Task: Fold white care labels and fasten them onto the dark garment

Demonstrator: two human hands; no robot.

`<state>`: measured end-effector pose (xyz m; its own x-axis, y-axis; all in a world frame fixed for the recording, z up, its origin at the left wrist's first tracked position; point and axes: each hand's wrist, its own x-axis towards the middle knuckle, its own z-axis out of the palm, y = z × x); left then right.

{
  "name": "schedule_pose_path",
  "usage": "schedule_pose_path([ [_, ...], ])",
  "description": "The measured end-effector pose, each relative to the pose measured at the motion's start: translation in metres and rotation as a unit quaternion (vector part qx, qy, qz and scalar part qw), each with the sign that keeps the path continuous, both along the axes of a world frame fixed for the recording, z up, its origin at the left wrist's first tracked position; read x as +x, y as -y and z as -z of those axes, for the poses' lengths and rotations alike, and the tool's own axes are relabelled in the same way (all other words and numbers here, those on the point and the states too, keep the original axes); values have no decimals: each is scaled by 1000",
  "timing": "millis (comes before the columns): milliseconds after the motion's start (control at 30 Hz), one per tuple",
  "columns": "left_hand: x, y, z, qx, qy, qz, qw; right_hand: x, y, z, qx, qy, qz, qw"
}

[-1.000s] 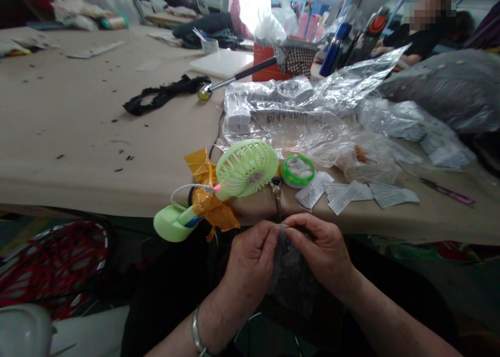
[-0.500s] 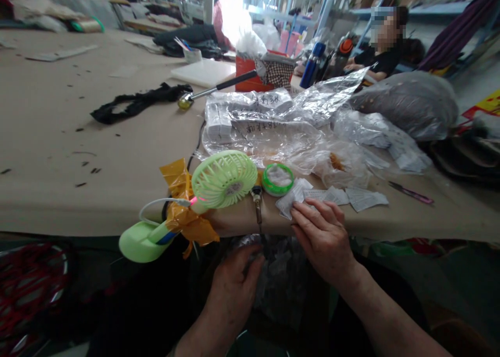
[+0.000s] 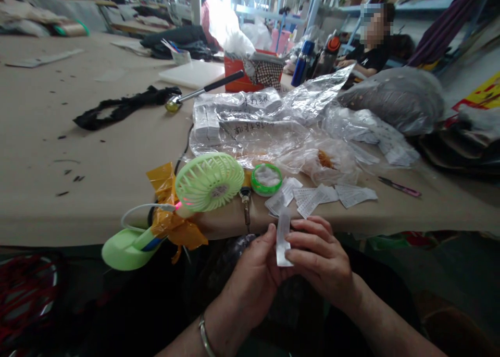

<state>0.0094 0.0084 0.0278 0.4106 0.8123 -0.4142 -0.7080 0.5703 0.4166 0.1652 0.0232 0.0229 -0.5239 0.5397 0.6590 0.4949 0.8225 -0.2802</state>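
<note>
Head view, the only 1 I have. Half a second earlier, I logged the right hand (image 3: pixel 324 260) on the slips at the table edge and the left hand (image 3: pixel 253 273) lower and apart; now both meet before the edge around 1 narrow white slip (image 3: pixel 283 237). I judge that the work has passed from picking up to handling that piece.

The right hand is part-closed, its bent fingertips holding the slip's right side. The left hand is half-curled, thumb raised beside the slip's left edge; I cannot tell whether it grips (its fingers are partly hidden).

On the brown-covered table (image 3: pixel 128 174), printed paper slips (image 3: pixel 316 198) lie fanned near the edge, beside a green-rimmed tub (image 3: pixel 266 180) of white wadding. A slim metal-tipped tool (image 3: pixel 246 211) points toward the operator, just right of a green handheld fan (image 3: pixel 209 182) bound with amber tape (image 3: pixel 177 233). Clear plastic packaging (image 3: pixel 253 133) spreads behind.

Farther back I note a blue flask (image 3: pixel 302 65) and 1 seated co-worker (image 3: pixel 373 54).
</note>
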Motion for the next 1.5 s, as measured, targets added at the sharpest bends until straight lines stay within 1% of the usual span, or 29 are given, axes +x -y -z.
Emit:
schedule_pose_path([
  [100,8,-6,-6,-11,-23,-24,999,6,7,0,-3,13,-21,1000],
  [167,12,-8,-7,-9,-51,-28,998,11,4,-2,2,11,-14,1000],
  [200,13,-8,-6,-9,-66,-25,997,14,1,-3,6,8,4,1000],
  [267,15,-7,-5,-12,-110,-8,994,19,-9,-5,16,18,66,998],
  [367,17,-5,-3,-25,-182,10,983,23,-23,-6,31,70,152,985],
  [467,17,-4,-4,-26,-211,12,977,25,-29,-2,45,83,171,981],
  [633,20,-9,-11,-50,-228,28,972,31,-30,5,26,6,132,991],
  [767,25,-12,-13,-60,-196,31,978,34,-21,2,21,-54,91,994],
  [900,29,-13,-13,-33,-121,20,992,30,-3,2,2,-47,1,999],
  [967,31,-12,-12,-27,-104,5,994,26,5,3,-13,-30,-30,999],
  [1167,34,-8,-9,-37,-98,-32,994,18,16,6,-19,-14,-36,999],
  [1233,34,-8,-8,-33,-98,-28,994,16,20,5,-27,-7,-35,999],
  [1333,34,-7,-8,-32,-110,-2,993,19,22,2,-33,4,-36,999],
  [1400,34,-6,-7,-38,-123,11,992,30,17,-1,-26,6,-10,1000],
  [1433,34,-5,-7,-44,-135,14,990,39,12,-2,-21,8,24,999],
  [1467,34,-5,-7,-53,-155,23,986,50,6,-3,-13,10,75,997],
  [1500,34,-5,-7,-59,-173,30,983,62,-1,-3,-7,20,144,989],
])
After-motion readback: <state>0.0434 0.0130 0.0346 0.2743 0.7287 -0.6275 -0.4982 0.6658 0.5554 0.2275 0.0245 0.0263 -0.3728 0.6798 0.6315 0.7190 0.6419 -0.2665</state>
